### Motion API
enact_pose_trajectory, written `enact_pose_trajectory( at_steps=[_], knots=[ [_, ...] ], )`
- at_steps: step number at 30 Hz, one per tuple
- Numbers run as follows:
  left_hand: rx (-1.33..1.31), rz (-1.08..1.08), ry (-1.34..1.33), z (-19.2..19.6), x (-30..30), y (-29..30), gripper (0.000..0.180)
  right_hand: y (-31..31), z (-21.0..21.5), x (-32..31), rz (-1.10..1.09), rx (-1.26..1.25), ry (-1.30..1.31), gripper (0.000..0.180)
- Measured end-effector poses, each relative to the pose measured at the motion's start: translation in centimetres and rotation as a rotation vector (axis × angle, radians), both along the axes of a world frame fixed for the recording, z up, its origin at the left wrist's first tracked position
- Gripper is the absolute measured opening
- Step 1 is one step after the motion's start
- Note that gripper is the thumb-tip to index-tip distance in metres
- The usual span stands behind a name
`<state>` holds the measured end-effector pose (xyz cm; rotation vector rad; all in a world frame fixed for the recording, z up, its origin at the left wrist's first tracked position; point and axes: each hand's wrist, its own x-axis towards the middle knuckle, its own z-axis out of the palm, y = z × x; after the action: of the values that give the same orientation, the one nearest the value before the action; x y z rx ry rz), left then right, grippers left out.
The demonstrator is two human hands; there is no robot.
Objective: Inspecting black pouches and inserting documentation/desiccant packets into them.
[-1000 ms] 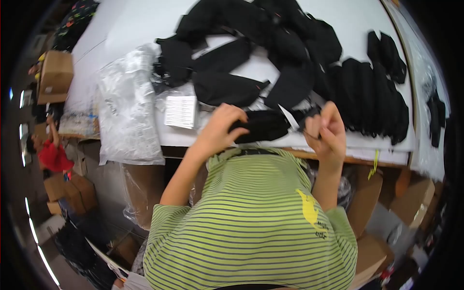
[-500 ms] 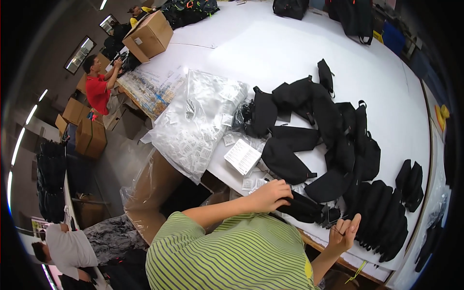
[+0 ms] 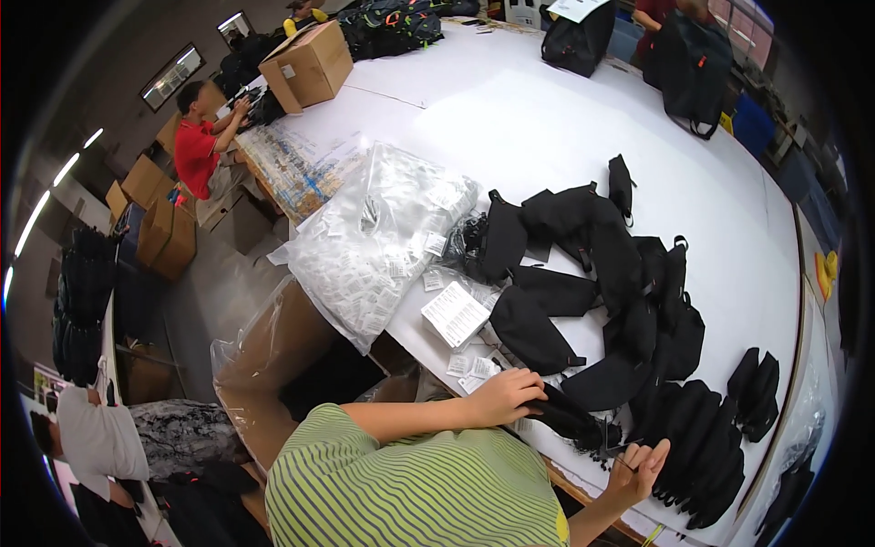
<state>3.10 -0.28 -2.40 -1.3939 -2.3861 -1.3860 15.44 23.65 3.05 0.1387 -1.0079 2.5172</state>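
My left hand (image 3: 509, 397) is closed on one end of a black fabric pouch (image 3: 572, 417) at the table's near edge. My right hand (image 3: 640, 469) is by the pouch's other end, its fingers pinched together, and whatever thin thing is between them is too small to make out. Small dark pieces (image 3: 598, 441) lie between the hands. Beyond them more black pouches (image 3: 547, 335) are spread in a loose heap. To the right of my right hand, a row of black pouches (image 3: 694, 438) lies packed side by side. A stack of white printed cards (image 3: 456, 315) is beyond my left hand.
A clear plastic bag of small white tags (image 3: 374, 246) lies on the white table (image 3: 519, 109). An open cardboard box (image 3: 264, 365) stands below the table's edge. Farther off are a carton (image 3: 314, 66), black backpacks (image 3: 697, 68) and several people, one in a red shirt (image 3: 194, 155).
The view has shifted, so the far table end and another person there now show more. Both my hands keep about the same place at the pouch, with the right fingers still pinched.
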Motion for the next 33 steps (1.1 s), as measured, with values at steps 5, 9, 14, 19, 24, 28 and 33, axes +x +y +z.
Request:
enact_pose_trajectory(
  at_steps=[5, 9, 14, 19, 24, 28, 33],
  knots=[
    [-0.046, 0.073, 0.029, 0.3, -0.5, -0.7, 0.024, 0.4, 1.7, 0.7, -0.044, 0.234, -0.182, 0.030],
    [-0.010, 0.000, 0.054, 0.6, -0.5, -0.9, 0.022, 1.0, 3.2, 0.4, -0.337, 0.808, -0.517, 0.008],
    [-0.225, -0.309, -0.027, 0.8, 0.4, -0.8, 0.015, -2.8, 4.6, -2.6, -0.260, 1.529, -0.295, 0.013],
    [-0.342, -0.559, -0.137, 1.5, 1.5, -0.1, 0.026, -4.5, 2.3, -1.7, 0.314, 1.765, -0.226, 0.018],
    [-0.428, -0.650, -0.244, 3.4, 2.2, -0.1, 0.025, -5.5, 2.8, 0.2, 0.190, 1.829, -0.435, 0.022],
    [-0.323, -0.637, -0.106, 3.5, 3.1, 0.5, 0.020, -5.7, 3.6, 2.0, 0.139, 1.866, -0.511, 0.016],
    [-0.184, -0.596, 0.168, 3.5, 4.9, 1.0, 0.019, -6.0, 2.2, 6.3, -0.060, 1.653, -0.574, 0.013]
  ],
)
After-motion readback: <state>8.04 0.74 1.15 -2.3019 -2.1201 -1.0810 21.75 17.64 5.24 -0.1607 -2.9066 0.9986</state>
